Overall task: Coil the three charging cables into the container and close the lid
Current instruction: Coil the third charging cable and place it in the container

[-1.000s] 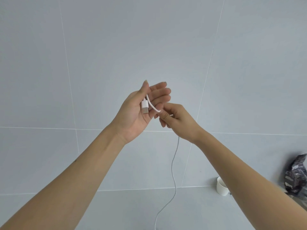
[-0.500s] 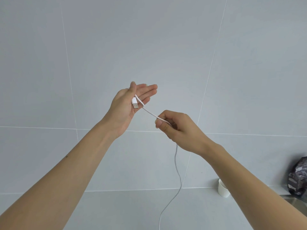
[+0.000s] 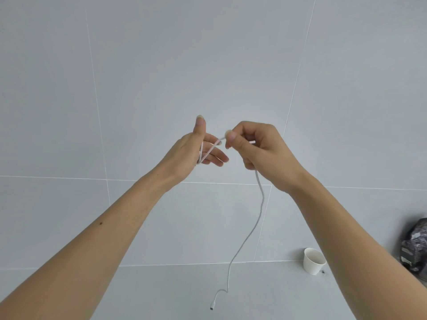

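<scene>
A white charging cable [image 3: 261, 205] runs between both hands, held up in front of a grey tiled wall. My left hand [image 3: 188, 154] has its thumb up and fingers stretched out. The cable loops around those fingers, and its upper end stays pinned under the thumb, with the plug hidden. My right hand [image 3: 261, 151] pinches the cable between thumb and forefinger just right of the left fingertips. Below the right hand the cable hangs loose, and its small connector [image 3: 212, 306] dangles near the counter. No container or other cables are in view.
A small white paper cup [image 3: 313, 260] stands on the grey counter at the lower right. A dark crumpled bag [image 3: 416, 245] sits at the right edge. A tiny dark speck lies beside the cup.
My left hand turned so its back faces me. My right hand rose and carried the cable over the left fingers. The cable's free end lifted off the bottom of the view.
</scene>
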`<state>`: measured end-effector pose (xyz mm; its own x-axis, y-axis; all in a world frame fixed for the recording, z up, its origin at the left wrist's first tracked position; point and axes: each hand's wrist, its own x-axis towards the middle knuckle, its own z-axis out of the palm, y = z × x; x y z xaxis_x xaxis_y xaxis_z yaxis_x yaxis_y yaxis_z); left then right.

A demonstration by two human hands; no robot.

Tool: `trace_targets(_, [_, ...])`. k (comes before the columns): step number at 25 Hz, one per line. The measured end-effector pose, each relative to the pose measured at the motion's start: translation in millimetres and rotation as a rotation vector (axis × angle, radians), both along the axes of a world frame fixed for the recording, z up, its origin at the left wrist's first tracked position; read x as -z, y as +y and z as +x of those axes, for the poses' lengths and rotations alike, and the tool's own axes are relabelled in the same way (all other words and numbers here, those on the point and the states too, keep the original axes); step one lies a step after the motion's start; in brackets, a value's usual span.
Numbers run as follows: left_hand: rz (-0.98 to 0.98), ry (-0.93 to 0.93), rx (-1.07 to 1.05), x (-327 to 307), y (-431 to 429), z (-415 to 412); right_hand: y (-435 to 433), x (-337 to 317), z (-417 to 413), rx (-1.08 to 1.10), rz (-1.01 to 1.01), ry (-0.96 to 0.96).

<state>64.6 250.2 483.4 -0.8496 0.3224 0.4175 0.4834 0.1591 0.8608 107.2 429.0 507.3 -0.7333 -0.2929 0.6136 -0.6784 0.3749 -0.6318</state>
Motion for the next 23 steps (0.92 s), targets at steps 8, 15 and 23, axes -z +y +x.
trace_targets(8, [0.06,-0.162,0.473,-2.8,-3.3,22.2,-12.7,-12.8,-14.9,0.003,-0.04,0.088])
trace_targets(15, [0.364,-0.133,0.517,-3.1,-5.0,26.7,-14.7,7.4,-31.9,-0.036,-0.079,-0.024])
trace_targets(23, [0.584,-0.052,0.418,-6.5,-12.8,11.8,-15.9,40.2,-27.0,0.028,0.078,-0.083])
